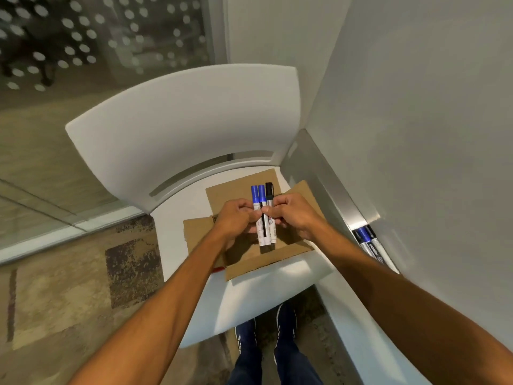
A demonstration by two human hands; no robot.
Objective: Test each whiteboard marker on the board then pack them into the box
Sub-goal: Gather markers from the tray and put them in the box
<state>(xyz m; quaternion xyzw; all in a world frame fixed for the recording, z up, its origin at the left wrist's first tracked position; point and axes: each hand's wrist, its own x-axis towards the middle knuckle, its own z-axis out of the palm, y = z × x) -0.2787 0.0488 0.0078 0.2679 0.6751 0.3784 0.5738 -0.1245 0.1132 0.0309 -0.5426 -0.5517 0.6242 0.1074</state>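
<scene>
Left hand (236,218): fingers pinch the markers (265,227), above the box (251,263).
Right hand (293,215): fingers pinch the same bundle.
Markers: three, just above the box; likely light, stiff, slick; grip mid-barrel.
Box: open cardboard on a chair (188,126).

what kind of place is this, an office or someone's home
Probably an office or meeting room: a whiteboard with a metal marker tray on the right, a dotted glass partition and patterned carpet.

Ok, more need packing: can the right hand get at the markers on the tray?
Probably not yet: the right hand pinches the three held markers. The tray markers lie uncovered to its right.
</scene>
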